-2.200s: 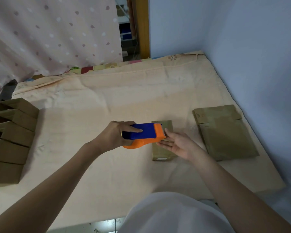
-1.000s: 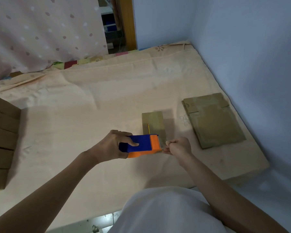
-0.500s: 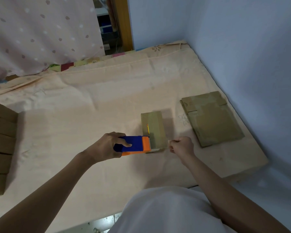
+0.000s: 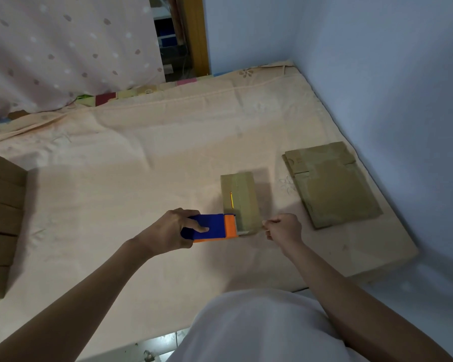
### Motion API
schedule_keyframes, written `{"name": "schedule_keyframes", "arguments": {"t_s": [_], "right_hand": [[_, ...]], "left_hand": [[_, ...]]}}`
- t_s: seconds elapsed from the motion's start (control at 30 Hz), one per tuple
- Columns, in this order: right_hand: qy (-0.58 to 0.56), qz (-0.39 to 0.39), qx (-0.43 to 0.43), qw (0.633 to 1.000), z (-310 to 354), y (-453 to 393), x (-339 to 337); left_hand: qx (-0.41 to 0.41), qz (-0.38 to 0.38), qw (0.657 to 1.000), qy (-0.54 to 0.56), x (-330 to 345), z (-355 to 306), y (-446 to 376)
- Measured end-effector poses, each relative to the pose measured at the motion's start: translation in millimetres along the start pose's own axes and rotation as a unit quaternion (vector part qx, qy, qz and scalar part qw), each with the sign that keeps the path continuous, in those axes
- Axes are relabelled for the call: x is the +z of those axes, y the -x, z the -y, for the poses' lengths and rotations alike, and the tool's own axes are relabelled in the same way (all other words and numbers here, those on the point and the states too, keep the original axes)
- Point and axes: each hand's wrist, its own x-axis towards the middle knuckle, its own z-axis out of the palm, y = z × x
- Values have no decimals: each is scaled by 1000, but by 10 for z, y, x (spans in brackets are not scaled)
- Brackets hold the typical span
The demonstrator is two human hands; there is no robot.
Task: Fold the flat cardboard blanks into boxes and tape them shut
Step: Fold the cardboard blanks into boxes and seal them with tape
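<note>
1. Both forearms come up from the bottom of the frame bare, with no sleeve reaching the elbows or wrists.
2. Left hand: bare, no glove, with no ring or band showing on the side facing the camera.
3. Right hand: bare too, wrist uncovered.
4. Low in the centre there's a pale, whitish garment, plain and unpatterned, smooth cloth with soft folds, slightly blurred this close to the lens.

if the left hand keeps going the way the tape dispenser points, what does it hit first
The left hand aims the blue and orange tape dispenser rightward; it would likely meet the small folded brown cardboard box first, then the right hand. Depth is unclear.
</note>
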Motion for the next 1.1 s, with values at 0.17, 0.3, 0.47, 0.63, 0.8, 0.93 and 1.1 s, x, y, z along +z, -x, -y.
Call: {"name": "schedule_keyframes", "arguments": {"t_s": [0.17,0.3,0.47,0.63,0.8,0.93,1.1], "right_hand": [[116,19,-42,992,35,17,20],[158,16,2,987,110,21,-15],[150,-26,-75,986,248,78,105],[129,16,-64,989,275,74,254],[126,20,-37,991,220,17,185],[120,27,-14,992,232,-34,168],[126,30,-15,991,211,-60,161]], "left_hand": [[10,1,1000,5,11,-32,-2],[5,-4,1000,0,9,-31,10],[8,7,1000,19,6,-42,1],[-17,7,998,64,-17,2,2],[-43,-3,989,143,5,31,9],[-84,5,978,192,1,87,0],[-81,23,977,194,-80,79,-62]]}}
